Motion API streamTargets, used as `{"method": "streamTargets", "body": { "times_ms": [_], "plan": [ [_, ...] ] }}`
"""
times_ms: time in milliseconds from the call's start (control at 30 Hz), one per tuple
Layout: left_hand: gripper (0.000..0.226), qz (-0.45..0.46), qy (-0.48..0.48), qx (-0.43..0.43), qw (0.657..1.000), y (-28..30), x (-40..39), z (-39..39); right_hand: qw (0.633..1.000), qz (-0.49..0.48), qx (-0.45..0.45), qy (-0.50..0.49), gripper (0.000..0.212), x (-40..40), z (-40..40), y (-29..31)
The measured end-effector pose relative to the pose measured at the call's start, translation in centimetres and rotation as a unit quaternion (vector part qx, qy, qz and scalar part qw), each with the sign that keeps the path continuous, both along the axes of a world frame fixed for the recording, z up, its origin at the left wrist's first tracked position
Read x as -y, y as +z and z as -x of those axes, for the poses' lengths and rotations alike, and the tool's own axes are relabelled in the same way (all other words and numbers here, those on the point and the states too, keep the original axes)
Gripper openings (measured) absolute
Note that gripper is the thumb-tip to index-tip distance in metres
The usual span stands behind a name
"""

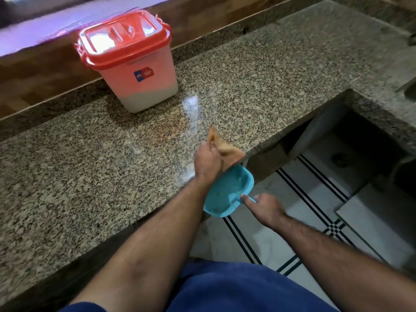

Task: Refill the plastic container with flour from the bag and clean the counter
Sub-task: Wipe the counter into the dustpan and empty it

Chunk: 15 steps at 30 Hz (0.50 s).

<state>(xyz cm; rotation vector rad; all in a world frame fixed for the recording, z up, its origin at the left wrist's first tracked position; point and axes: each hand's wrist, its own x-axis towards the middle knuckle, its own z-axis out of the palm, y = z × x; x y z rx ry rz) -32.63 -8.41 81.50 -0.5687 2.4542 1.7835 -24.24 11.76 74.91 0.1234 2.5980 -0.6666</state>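
Tan cloth (225, 152) is gripped by the curled fingers of the left hand (207, 163) at the front edge of the table (90, 176), where the cloth's lower part hangs over the edge above a dustpan. The blue plastic dustpan (227, 194) is held just below the table edge by the right hand (263, 208); its forefinger is laid straight along the pan's rim, while the remaining fingers are hidden under the pan, so their grip can only be partly seen. A few small specks are seen inside the pan. The two hands are close together, with the cloth just touching the pan's upper rim.

Farther back on the speckled granite table, well apart from the hands, one plastic container (135, 68) is stood upright against a wooden ledge (45, 70). Its red lid (121, 39) is fitted on, with a clear panel in the middle and a red handle at each side. White flour (146, 100) is seen through the translucent wall, filling only the bottom part. One small red and blue label (144, 75) is stuck on the front wall; its writing is too blurred to be read.

Below the table, a white tiled floor (281, 221) with black stripes is seen, and blue clothing (225, 289) at the bottom edge.
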Motion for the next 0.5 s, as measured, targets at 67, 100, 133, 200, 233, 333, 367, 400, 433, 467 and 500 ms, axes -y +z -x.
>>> {"method": "streamTargets", "body": {
  "times_ms": [67,100,133,200,233,333,367,400,433,467,500],
  "plan": [
    [0.041,0.015,0.057,-0.023,0.998,0.6,1.8,0.2,1.0,0.002,-0.002,0.003,0.07,-0.1,0.0,0.1],
    [0.036,0.033,0.086,-0.035,0.995,0.6,2.6,0.1,1.0,0.0,-0.005,0.006,0.07,-0.1,-0.1,0.1],
    [0.032,0.043,0.107,-0.051,0.992,0.5,3.2,-0.2,1.0,-0.002,-0.008,0.007,0.071,-0.2,-0.2,0.0],
    [0.032,0.075,0.114,-0.059,0.989,-0.8,3.5,-1.2,1.0,-0.001,-0.012,0.006,0.072,-0.2,-0.4,-0.1],
    [0.033,0.106,0.094,-0.055,0.988,-1.4,3.2,-2.0,1.0,0.002,-0.01,0.006,0.072,-0.2,-0.5,-0.2],
    [0.029,0.144,-0.052,-0.066,0.986,-3.1,2.0,-4.1,1.0,0.012,-0.007,0.006,0.072,0.2,-0.8,-0.3],
    [0.03,0.129,-0.069,-0.05,0.988,-2.4,2.0,-4.4,1.0,0.015,-0.006,0.008,0.072,0.3,-1.0,-0.4],
    [0.03,0.091,-0.063,-0.027,0.994,-1.6,2.4,-4.4,1.0,0.017,-0.003,0.012,0.072,0.5,-1.1,-0.4],
    [0.032,0.037,-0.032,-0.007,0.999,-0.4,3.1,-4.5,1.0,0.018,0.0,0.018,0.072,0.5,-1.3,-0.5],
    [0.034,-0.012,0.006,-0.005,1.0,0.6,4.3,-4.5,1.0,0.018,0.004,0.025,0.072,0.7,-1.4,-0.5],
    [0.035,-0.042,0.046,-0.01,0.998,1.3,5.7,-4.6,0.999,0.02,0.006,0.032,0.072,0.9,-1.5,-0.6]
  ]
}}
